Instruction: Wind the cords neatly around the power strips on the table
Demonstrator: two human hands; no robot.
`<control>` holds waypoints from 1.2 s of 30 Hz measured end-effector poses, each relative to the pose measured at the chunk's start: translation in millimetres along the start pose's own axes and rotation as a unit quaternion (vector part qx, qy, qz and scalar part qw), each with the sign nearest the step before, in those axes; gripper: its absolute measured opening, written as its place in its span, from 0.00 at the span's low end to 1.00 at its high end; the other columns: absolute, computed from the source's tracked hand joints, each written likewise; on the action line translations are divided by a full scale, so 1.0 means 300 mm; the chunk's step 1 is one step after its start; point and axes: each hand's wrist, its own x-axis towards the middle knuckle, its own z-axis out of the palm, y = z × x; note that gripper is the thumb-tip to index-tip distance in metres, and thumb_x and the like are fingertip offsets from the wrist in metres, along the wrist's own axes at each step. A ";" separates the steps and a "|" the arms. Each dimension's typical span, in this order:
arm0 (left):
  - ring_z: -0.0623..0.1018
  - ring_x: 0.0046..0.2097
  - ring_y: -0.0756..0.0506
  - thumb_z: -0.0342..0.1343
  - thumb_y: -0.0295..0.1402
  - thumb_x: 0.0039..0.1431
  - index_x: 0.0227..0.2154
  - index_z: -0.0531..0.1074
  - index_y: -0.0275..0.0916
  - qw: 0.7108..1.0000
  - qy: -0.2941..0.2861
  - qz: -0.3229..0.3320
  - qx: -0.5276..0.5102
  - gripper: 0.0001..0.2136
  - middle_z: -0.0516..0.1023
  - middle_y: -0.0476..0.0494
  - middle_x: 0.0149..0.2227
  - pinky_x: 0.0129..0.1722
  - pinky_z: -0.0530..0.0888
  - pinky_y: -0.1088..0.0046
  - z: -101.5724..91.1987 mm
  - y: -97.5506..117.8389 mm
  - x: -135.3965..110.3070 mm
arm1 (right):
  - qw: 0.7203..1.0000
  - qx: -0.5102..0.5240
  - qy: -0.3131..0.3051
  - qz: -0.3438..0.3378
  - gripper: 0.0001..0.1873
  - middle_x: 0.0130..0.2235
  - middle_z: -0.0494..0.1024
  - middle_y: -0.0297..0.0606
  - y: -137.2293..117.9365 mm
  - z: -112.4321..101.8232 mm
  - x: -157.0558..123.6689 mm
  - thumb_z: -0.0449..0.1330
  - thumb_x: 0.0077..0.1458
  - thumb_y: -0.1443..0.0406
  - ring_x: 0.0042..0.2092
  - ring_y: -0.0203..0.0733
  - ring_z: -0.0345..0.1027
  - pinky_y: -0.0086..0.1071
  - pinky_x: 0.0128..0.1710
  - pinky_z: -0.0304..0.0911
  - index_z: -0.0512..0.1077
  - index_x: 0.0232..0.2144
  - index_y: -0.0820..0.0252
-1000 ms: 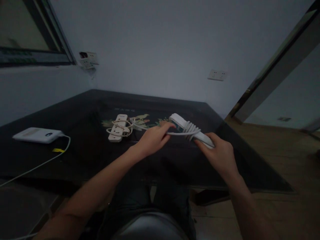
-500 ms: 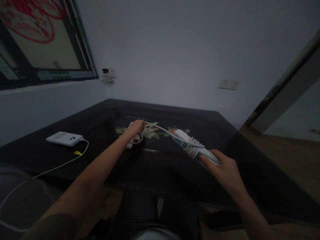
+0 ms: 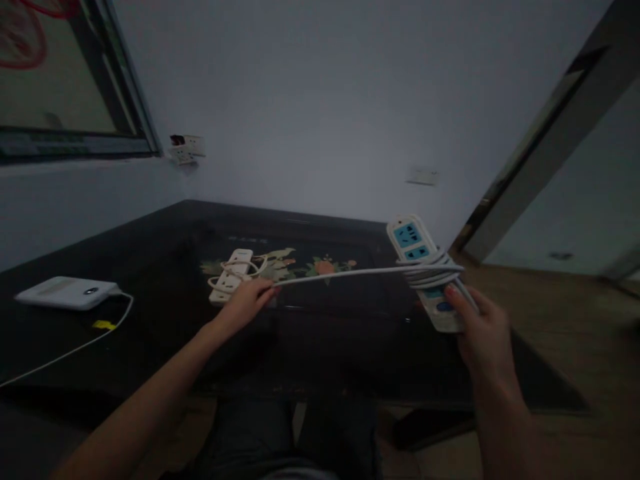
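My right hand [image 3: 483, 330] grips the lower end of a white power strip [image 3: 435, 311] with blue sockets, held tilted above the table with its socket face toward me. Several turns of white cable [image 3: 430, 269] wrap around its middle. From this coil the cable runs taut to the left, where my left hand [image 3: 251, 297] pinches it between thumb and fingers. Just behind the left hand, a second white power strip [image 3: 243, 255] lies on the table with a loose cord looped over it.
The dark table [image 3: 320, 353] has a floral pattern. On its left lies a white power bank [image 3: 65, 292] with a cable plugged in, beside a yellow tag [image 3: 104, 325]. Wall sockets [image 3: 193, 145] are at the back left, and another socket plate [image 3: 423, 177] is further right.
The held power strip has turned so its sockets face me, and it has risen. My left hand has come nearer, drawing the cable straight and uncovering the second strip. The view has shifted right.
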 end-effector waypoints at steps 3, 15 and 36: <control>0.75 0.34 0.44 0.44 0.38 0.63 0.28 0.73 0.39 0.999 -0.021 -0.005 -0.029 0.15 0.77 0.45 0.29 0.34 0.68 0.72 0.083 0.005 -0.051 | 0.995 0.067 -0.069 0.022 0.16 0.27 0.79 0.38 -0.042 -0.013 -0.010 0.64 0.48 0.54 0.25 0.44 0.72 0.34 0.23 0.65 0.74 0.35 0.59; 0.72 0.52 0.42 0.56 0.40 0.57 0.55 0.60 0.38 0.948 0.055 0.141 -0.280 0.25 0.72 0.38 0.51 0.52 0.68 0.63 -0.112 0.366 0.065 | 0.970 -0.147 -0.131 -0.142 0.15 0.25 0.73 0.34 -0.244 0.085 -0.049 0.60 0.52 0.54 0.27 0.37 0.65 0.27 0.25 0.58 0.74 0.30 0.61; 0.53 0.18 0.54 0.49 0.38 0.59 0.22 0.67 0.37 0.899 0.134 0.037 -0.416 0.14 0.53 0.57 0.15 0.19 0.49 0.76 -0.254 0.371 0.293 | 0.829 -0.449 -0.234 -0.239 0.09 0.39 0.78 0.39 -0.198 0.136 -0.139 0.58 0.55 0.63 0.39 0.47 0.74 0.32 0.34 0.60 0.71 0.39 0.57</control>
